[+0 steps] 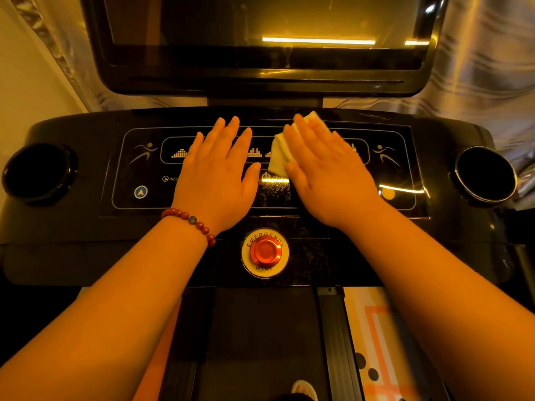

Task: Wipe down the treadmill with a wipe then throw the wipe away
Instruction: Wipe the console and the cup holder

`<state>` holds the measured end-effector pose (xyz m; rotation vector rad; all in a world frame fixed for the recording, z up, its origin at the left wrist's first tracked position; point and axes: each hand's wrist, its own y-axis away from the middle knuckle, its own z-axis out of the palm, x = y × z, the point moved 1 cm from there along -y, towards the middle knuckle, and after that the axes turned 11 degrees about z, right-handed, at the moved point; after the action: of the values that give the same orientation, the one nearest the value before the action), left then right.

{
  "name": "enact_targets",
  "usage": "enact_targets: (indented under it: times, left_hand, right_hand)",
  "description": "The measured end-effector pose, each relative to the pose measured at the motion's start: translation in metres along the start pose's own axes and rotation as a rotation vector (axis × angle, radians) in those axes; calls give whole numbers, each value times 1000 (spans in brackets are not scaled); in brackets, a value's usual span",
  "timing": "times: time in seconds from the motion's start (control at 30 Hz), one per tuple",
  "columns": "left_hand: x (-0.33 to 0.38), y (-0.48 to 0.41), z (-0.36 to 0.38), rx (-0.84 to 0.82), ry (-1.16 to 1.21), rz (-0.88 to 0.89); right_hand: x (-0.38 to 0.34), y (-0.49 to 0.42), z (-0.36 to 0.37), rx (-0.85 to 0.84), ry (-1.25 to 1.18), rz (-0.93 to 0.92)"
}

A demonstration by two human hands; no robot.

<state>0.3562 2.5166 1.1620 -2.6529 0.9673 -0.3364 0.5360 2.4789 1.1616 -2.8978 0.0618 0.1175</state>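
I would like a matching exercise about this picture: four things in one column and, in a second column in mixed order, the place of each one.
Things
1. wipe
2. emergency stop button
3. bead bracelet
4. cup holder

Places
a. at the wrist of the left hand
b. pressed flat under the right hand
c. at the left end of the treadmill console
d. in the middle, at the console's near edge

Pairs: 1-b, 2-d, 3-a, 4-c

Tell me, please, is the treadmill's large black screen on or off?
Off, it seems: the large black screen is dark, showing only reflected light strips; no picture or figures.
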Motion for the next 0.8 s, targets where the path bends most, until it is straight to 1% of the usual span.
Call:
enact_targets:
  times: [0.07, 0.1, 0.23, 0.3, 0.47, 0.53, 0.63, 0.7, 0.73, 0.8]
  left_hand:
    - [4, -3, -1, -4, 4, -4]
    - [8, -4, -1, -7, 10, 0]
    - [22, -16, -1, -17, 28, 6]
    - [28, -24, 2, -14, 25, 12]
    - [36, -35, 11, 49, 31, 40]
    - [35, -35, 13, 68, 35, 36]
    - [37, -35, 14, 64, 39, 21]
    - [37, -36, 14, 64, 31, 7]
    - [38, -36, 14, 64, 27, 4]
    - [38, -36, 14, 67, 22, 5]
  right_hand:
    - [5, 1, 0, -8, -4, -52]
    - [11, -1, -1, -7, 0, -36]
    - [36, -12, -6, 23, -8, 180]
    - [33, -14, -6, 41, -34, 235]
    - [20, -11, -4, -4, -5, 31]
    - [32, -14, -5, -2, -11, 48]
    - [50, -18, -6, 38, -28, 179]
    - [48, -17, -4, 67, -23, 220]
    - [44, -14, -3, 63, -16, 204]
    - [37, -9, -2, 23, 6, 105]
